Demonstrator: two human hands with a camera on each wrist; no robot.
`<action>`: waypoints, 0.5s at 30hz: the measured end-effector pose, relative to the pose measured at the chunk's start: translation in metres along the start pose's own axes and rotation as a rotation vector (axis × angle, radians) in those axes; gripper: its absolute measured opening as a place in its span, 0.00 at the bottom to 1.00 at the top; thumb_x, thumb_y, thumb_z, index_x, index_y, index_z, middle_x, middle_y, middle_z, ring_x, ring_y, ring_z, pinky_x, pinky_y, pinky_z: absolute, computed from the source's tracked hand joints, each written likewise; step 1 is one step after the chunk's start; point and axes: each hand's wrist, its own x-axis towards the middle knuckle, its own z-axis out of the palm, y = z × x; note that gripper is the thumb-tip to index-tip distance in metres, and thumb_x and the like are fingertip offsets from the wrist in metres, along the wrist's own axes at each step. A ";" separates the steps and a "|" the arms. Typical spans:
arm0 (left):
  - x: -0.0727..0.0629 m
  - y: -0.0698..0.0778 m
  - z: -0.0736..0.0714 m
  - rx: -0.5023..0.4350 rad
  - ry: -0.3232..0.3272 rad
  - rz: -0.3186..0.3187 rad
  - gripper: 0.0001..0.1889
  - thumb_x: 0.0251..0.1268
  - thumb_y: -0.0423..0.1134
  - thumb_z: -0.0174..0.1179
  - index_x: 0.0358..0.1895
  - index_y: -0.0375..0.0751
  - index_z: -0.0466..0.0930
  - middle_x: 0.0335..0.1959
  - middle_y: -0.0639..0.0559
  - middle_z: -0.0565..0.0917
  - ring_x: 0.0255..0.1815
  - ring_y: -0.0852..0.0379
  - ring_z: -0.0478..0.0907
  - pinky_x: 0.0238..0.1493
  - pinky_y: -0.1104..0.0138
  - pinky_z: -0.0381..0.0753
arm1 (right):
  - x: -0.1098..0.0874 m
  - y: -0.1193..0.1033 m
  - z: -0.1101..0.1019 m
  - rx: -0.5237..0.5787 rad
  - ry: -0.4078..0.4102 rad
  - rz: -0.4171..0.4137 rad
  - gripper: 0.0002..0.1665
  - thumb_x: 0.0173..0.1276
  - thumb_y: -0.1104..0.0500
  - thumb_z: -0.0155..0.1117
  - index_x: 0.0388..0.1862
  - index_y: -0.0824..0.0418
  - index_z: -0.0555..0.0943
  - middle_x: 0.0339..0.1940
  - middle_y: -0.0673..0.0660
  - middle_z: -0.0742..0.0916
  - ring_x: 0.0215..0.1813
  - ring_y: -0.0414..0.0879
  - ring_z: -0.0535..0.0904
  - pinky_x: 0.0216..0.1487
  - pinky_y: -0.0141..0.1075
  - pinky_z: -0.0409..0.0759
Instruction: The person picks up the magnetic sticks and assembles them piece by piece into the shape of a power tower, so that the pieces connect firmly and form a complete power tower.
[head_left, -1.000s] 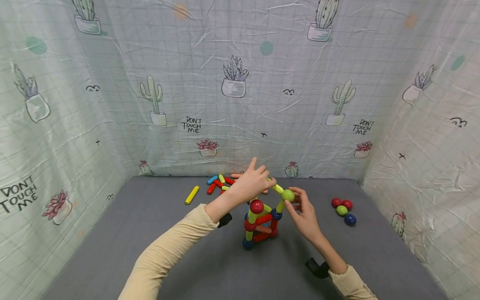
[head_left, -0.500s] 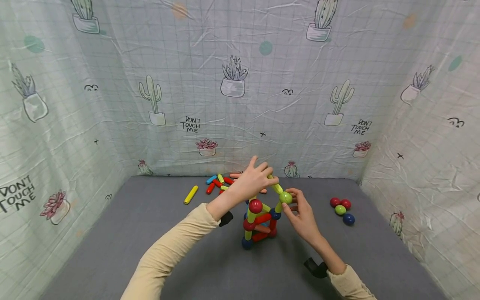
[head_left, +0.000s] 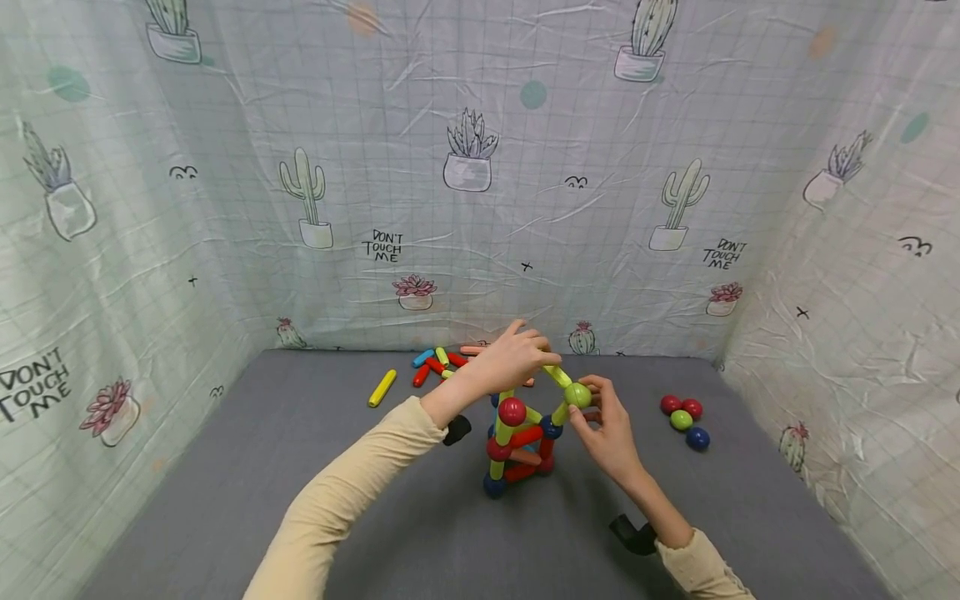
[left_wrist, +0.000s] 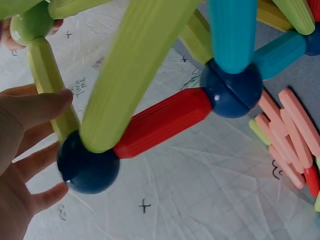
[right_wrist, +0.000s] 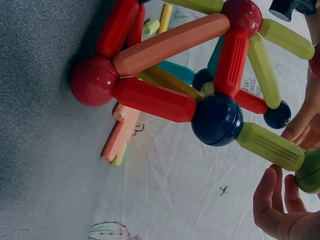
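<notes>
A frame of magnetic rods and balls stands on the table, its front corner on a dark blue ball (head_left: 495,486). My left hand (head_left: 513,362) reaches over its top and pinches a yellow-green rod (left_wrist: 47,70), thumb on one side and fingers behind. That rod runs between a green ball (head_left: 577,395) and another dark blue ball (left_wrist: 89,162). My right hand (head_left: 609,429) holds the green ball between thumb and fingers. From this ball a second yellow-green rod (right_wrist: 270,146) goes down to a dark blue ball (right_wrist: 217,120). A red ball (head_left: 512,412) tops the front post.
Several loose rods (head_left: 422,375) lie behind the frame, partly covered by the left arm. A yellow rod (head_left: 382,388) lies farther left. On the right sit red balls (head_left: 671,405), a green ball (head_left: 682,420) and a blue ball (head_left: 698,439). A patterned cloth hangs around the table.
The left hand's fingers have shifted slightly down and right along the rod. The green ball has moved slightly, with the right hand still on it. The rest of the frame looks unchanged.
</notes>
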 end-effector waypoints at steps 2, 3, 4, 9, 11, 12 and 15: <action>0.000 0.000 0.002 -0.042 -0.047 -0.008 0.14 0.55 0.42 0.61 0.46 0.58 0.78 0.41 0.59 0.82 0.47 0.59 0.76 0.62 0.47 0.60 | 0.000 0.002 0.000 0.004 0.007 -0.006 0.20 0.57 0.73 0.56 0.50 0.71 0.66 0.40 0.65 0.77 0.35 0.39 0.74 0.32 0.34 0.79; 0.000 0.001 0.003 -0.068 -0.072 -0.012 0.14 0.55 0.42 0.61 0.46 0.58 0.78 0.40 0.60 0.83 0.46 0.60 0.77 0.61 0.45 0.58 | -0.001 0.003 0.001 0.005 0.010 -0.011 0.21 0.57 0.73 0.56 0.50 0.71 0.66 0.40 0.65 0.77 0.35 0.38 0.74 0.31 0.33 0.79; 0.001 0.001 0.004 -0.094 -0.097 -0.018 0.13 0.54 0.43 0.61 0.44 0.58 0.79 0.38 0.61 0.83 0.44 0.60 0.78 0.61 0.43 0.57 | 0.000 0.005 0.001 0.006 0.010 -0.019 0.21 0.57 0.74 0.56 0.50 0.71 0.66 0.40 0.65 0.77 0.35 0.37 0.74 0.31 0.32 0.78; 0.001 0.002 0.009 -0.169 -0.180 -0.029 0.10 0.52 0.47 0.62 0.40 0.58 0.80 0.29 0.62 0.83 0.39 0.59 0.77 0.59 0.37 0.51 | 0.002 0.028 0.003 -0.001 -0.025 -0.014 0.21 0.59 0.71 0.56 0.52 0.67 0.66 0.42 0.63 0.77 0.37 0.41 0.75 0.32 0.32 0.78; 0.001 0.002 0.009 -0.164 -0.192 -0.035 0.10 0.52 0.47 0.63 0.40 0.58 0.80 0.28 0.62 0.83 0.38 0.59 0.76 0.59 0.36 0.49 | 0.004 0.035 0.004 -0.006 -0.057 -0.007 0.22 0.61 0.68 0.56 0.54 0.63 0.66 0.43 0.61 0.77 0.37 0.44 0.76 0.32 0.33 0.78; 0.001 0.001 0.009 -0.163 -0.196 -0.042 0.11 0.51 0.47 0.63 0.40 0.58 0.80 0.28 0.62 0.82 0.38 0.58 0.76 0.60 0.36 0.48 | 0.005 0.037 0.004 -0.015 -0.072 -0.012 0.23 0.61 0.67 0.56 0.55 0.62 0.66 0.43 0.60 0.77 0.37 0.44 0.75 0.32 0.32 0.78; 0.001 0.001 0.010 -0.176 -0.210 -0.069 0.11 0.51 0.46 0.63 0.40 0.58 0.81 0.28 0.62 0.83 0.40 0.57 0.75 0.60 0.36 0.46 | 0.009 0.038 0.004 -0.049 -0.107 -0.051 0.24 0.61 0.65 0.57 0.56 0.57 0.67 0.43 0.57 0.77 0.36 0.44 0.74 0.31 0.32 0.78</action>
